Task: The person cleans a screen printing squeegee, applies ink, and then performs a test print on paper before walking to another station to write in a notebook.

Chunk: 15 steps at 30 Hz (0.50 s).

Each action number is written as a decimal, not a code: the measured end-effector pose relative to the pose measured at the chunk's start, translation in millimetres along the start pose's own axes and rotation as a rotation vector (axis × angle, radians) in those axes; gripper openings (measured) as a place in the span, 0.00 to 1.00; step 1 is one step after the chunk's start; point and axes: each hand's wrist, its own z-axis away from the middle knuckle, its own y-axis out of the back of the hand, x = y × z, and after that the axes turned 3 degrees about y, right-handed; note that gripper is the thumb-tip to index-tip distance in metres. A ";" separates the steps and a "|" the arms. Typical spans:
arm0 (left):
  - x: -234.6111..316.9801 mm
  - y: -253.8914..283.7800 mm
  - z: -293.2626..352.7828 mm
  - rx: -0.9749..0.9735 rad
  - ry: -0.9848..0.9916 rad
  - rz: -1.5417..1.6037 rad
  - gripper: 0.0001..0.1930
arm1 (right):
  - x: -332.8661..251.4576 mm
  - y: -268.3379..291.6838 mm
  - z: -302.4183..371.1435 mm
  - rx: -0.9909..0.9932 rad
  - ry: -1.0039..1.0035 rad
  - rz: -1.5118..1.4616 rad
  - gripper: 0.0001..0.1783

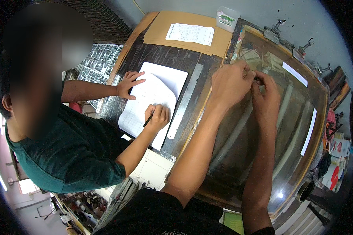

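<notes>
Both of my hands are raised over a glass-topped table (239, 145) with pale tubes under the glass. My left hand (232, 81) and my right hand (267, 96) meet at the fingertips, each in a pinch. Between them shows a speck of something small and dark, too small to name. On the glass to the right of my hands lie two white strips, one white strip (295, 74) toward the far edge and another white strip (309, 132) along the right side.
At left a person in a green shirt (74, 152) writes with a black pen (148, 120) on white paper (161, 88). A steel ruler (186, 102) lies between us. Brown folders (164, 33) and a plastic container (227, 19) stand behind; metal clamps (277, 26) line the far frame.
</notes>
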 end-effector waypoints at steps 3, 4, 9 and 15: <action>0.1 0.9 0.0 -0.003 -0.001 0.000 0.15 | -1.2 0.1 -0.6 -0.002 -0.027 -0.002 0.12; 0.4 1.3 -0.1 -0.006 0.000 0.003 0.15 | -1.1 -0.1 -0.9 -0.005 -0.035 -0.001 0.13; 1.3 2.2 0.6 -0.015 -0.004 0.005 0.15 | 3.2 -0.7 -1.2 0.004 0.015 -0.003 0.12; 0.5 2.8 0.4 -0.022 0.006 0.016 0.15 | 4.8 -2.6 -0.6 -0.006 0.004 0.041 0.12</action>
